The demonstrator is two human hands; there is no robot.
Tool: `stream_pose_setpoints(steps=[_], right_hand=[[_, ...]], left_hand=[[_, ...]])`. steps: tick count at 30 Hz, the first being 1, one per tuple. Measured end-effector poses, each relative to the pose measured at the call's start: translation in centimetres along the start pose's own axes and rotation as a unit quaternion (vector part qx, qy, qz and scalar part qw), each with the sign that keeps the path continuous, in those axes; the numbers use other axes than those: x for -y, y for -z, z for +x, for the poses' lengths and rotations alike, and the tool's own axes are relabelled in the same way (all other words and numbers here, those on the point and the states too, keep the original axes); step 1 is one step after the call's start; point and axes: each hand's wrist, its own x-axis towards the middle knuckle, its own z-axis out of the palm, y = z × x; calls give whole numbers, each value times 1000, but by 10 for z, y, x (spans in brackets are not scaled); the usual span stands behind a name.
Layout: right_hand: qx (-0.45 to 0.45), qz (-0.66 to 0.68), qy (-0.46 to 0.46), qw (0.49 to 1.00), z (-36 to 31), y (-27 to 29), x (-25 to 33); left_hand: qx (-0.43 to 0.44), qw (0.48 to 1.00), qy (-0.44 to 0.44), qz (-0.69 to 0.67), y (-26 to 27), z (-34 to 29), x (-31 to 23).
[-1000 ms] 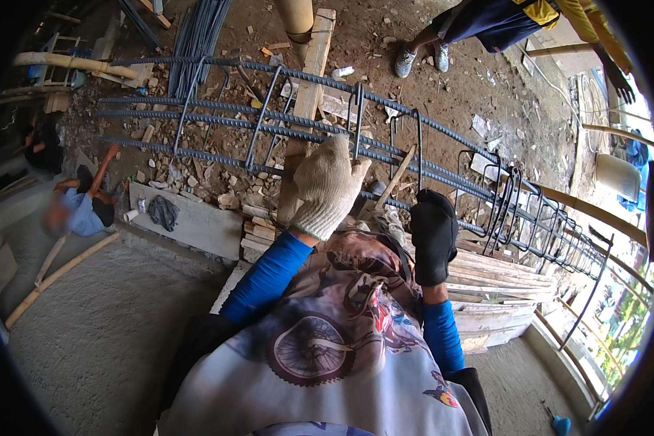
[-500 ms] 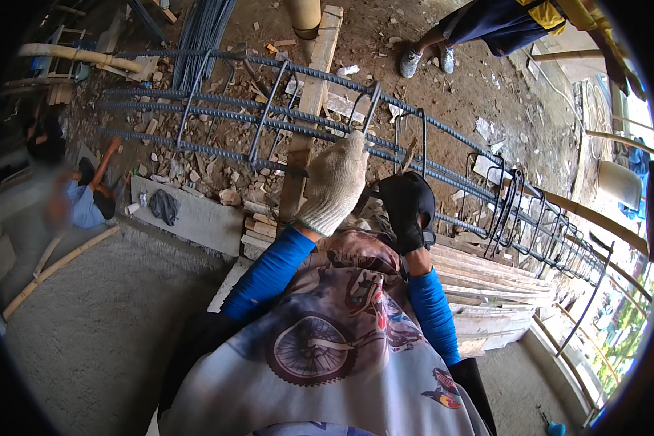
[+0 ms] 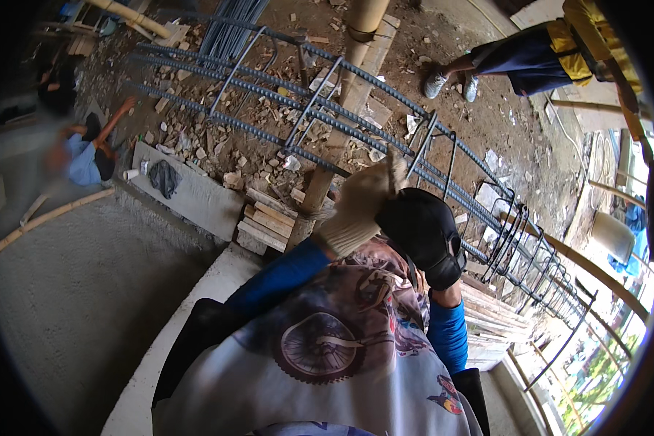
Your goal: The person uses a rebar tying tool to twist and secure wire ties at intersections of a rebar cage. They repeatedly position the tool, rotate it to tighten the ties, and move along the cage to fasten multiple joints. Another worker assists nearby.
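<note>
A long cage of ribbed steel bars [image 3: 309, 109] runs slantwise in front of me, with square wire stirrups around it. My left hand [image 3: 367, 200], in a cream knitted glove, is closed at the lower end of a steel stirrup [image 3: 423, 142]; its fingertips are partly smeared. Right beside it, touching or nearly so, my right hand [image 3: 421, 232] wears a black glove. Its fingers are curled closed and turned away, so whatever they hold is hidden behind the glove. Both hands are at the near side of the cage.
Stacked boards [image 3: 265, 225] lie below the cage. A bamboo post [image 3: 367, 22] and plank stand beyond it over rubble. A person in yellow [image 3: 559, 58] stands at far right; another person [image 3: 87, 156] sits at left. More stirrups [image 3: 512, 232] bunch at right.
The view has turned, so the cage slants more steeply. My left hand has come down and right, up against my right hand. A pointed piece seen above my right hand is now hidden.
</note>
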Motion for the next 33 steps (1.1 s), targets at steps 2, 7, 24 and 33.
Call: stream_pose_setpoints(steps=[2,7,24,33], right_hand=[[50,94,-28,994,8,-1,-8],[158,296,-91,938,46,-7,-32],[15,151,-33,988,39,-23,-5],[-125,-52,-4,991,-25,13,8]], left_hand=[[65,981,178,-53,39,-17,1],[-40,799,439,-410,93,-34,12],[-51,698,589,-403,111,-23,45],[-58,690,608,-389,105,-16,37]])
